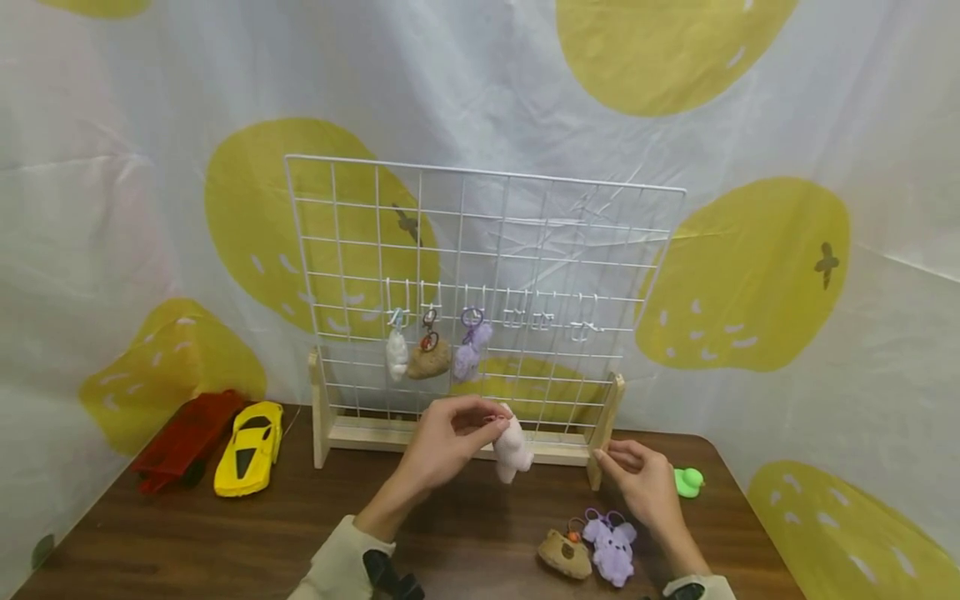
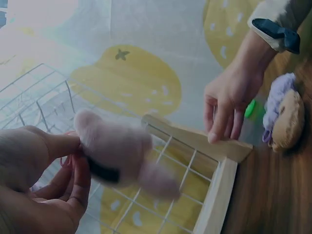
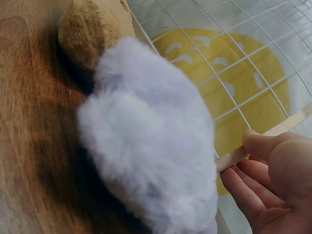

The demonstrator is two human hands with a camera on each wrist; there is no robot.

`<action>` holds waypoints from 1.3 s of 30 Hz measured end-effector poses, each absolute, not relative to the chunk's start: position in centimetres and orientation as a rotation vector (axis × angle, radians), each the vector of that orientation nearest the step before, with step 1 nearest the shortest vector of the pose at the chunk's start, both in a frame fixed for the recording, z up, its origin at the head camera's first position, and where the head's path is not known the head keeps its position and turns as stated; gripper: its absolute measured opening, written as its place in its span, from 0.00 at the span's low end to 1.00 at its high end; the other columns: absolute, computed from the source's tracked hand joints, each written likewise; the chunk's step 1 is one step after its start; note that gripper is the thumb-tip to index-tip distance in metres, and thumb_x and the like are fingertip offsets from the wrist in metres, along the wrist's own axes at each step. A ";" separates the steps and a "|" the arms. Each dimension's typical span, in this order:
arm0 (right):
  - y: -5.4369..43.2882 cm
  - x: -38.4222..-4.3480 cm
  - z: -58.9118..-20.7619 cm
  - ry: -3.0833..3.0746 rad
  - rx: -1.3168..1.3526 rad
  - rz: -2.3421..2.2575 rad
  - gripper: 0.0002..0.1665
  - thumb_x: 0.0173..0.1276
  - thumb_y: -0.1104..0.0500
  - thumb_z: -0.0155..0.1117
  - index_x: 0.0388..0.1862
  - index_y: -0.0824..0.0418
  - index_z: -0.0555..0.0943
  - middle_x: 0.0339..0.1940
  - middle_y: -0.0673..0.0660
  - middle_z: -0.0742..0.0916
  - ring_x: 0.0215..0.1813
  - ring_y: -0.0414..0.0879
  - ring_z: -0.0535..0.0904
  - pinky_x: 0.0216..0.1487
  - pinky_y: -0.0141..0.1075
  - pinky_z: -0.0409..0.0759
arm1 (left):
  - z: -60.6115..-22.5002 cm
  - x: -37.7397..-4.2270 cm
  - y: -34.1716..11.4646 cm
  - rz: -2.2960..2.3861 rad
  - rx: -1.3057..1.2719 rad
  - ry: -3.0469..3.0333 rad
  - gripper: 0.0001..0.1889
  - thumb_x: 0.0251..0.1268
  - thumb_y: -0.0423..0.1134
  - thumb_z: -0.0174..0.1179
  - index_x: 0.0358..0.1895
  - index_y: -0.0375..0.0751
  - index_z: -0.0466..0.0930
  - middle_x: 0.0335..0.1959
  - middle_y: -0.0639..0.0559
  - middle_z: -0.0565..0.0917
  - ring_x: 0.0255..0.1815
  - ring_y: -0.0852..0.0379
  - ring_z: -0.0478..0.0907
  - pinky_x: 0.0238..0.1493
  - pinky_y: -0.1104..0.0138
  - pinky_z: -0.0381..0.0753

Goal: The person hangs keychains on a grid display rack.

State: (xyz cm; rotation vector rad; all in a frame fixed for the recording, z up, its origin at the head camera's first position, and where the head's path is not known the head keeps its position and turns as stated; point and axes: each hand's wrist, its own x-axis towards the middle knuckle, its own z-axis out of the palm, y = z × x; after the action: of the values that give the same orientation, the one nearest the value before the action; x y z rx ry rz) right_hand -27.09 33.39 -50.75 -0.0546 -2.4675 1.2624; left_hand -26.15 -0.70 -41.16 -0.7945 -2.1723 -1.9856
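My left hand (image 1: pixel 448 440) pinches a pale pink plush keychain (image 1: pixel 513 452) by its ring, holding it up before the wire grid rack (image 1: pixel 480 250). In the left wrist view the plush (image 2: pixel 114 146) dangles from thumb and fingertips. My right hand (image 1: pixel 643 482) grips the rack's right wooden foot (image 1: pixel 606 425) between thumb and fingers, as the right wrist view also shows. Hooked on the grid hang a white plush (image 1: pixel 397 354), a brown plush (image 1: pixel 430 360) and a purple plush (image 1: pixel 472 350). Several white hooks (image 1: pixel 542 318) to their right carry nothing.
A brown plush keychain (image 1: pixel 565 556) and a purple one (image 1: pixel 613 550) lie on the dark wooden table (image 1: pixel 247 542), left of my right forearm. A green toy duck (image 1: pixel 687 482) sits beyond it. Red (image 1: pixel 191 437) and yellow (image 1: pixel 250 450) toy cars stand at left.
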 end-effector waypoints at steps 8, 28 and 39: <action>33.4 -27.2 -50.8 -2.465 -0.044 1.268 0.19 0.73 0.52 0.78 0.54 0.63 0.90 0.48 0.62 0.95 0.52 0.47 0.94 0.47 0.20 0.84 | -39.9 -26.2 0.4 -2.157 -0.636 -2.037 0.13 0.69 0.35 0.75 0.52 0.36 0.86 0.50 0.40 0.91 0.48 0.58 0.88 0.53 0.69 0.88; 33.5 -27.3 -51.0 -2.458 -0.043 1.261 0.18 0.72 0.52 0.79 0.53 0.63 0.91 0.48 0.62 0.95 0.50 0.41 0.92 0.46 0.18 0.83 | -38.4 -26.6 1.5 -2.279 -0.510 -1.805 0.15 0.66 0.35 0.78 0.50 0.36 0.85 0.41 0.46 0.95 0.45 0.57 0.91 0.48 0.68 0.88; 33.4 -27.2 -50.9 -2.458 -0.043 1.253 0.18 0.73 0.52 0.78 0.53 0.63 0.91 0.48 0.62 0.95 0.53 0.51 0.94 0.47 0.20 0.83 | -36.3 -26.9 2.9 -2.304 -0.611 -1.590 0.11 0.73 0.33 0.71 0.52 0.30 0.89 0.55 0.36 0.92 0.52 0.57 0.90 0.54 0.69 0.89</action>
State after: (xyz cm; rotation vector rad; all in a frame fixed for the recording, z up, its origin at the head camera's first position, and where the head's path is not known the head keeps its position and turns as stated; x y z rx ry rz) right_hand -27.21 33.42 -50.89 -0.0426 -2.4585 1.2534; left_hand -26.88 2.88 -36.31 -0.6114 -1.5904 -2.3043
